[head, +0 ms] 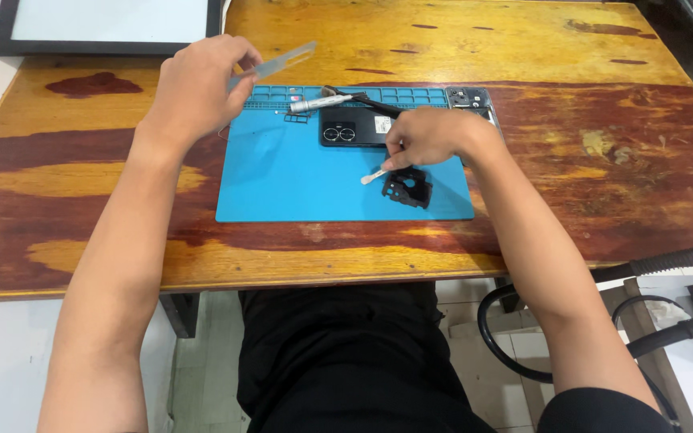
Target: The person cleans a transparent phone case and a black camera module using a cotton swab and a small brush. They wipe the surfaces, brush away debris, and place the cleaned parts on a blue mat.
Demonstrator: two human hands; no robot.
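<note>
Left hand (198,84) is up over the top left corner of the blue rectangular silicone work mat (282,184), fingers pinched together on a thin, clear, flat plastic strip (282,62) that angles up and to the right, lifted off the mat. Over to the right hand (431,136): it sits low over the mat's right half, thumb and fingers closed on a small white plastic pry tool (374,176), whose tip points down-left and looks to rest on the blue surface. Just beside that tip lies a small black plastic frame piece (408,188), irregular in outline, flat on the mat under the right hand.

Behind it, a black phone back with two round camera rings (353,127) lies face down near the mat's upper edge. A silver pen-shaped screwdriver (318,103) lies across the mat's row of moulded compartments, with black tweezers (370,101) just to its right. A grey phone chassis (470,99) sits at the mat's top right corner, partly hidden by the right wrist. Everything rests on a varnished wooden table (563,120), and a black-framed white board (106,24) leans at the far left.
</note>
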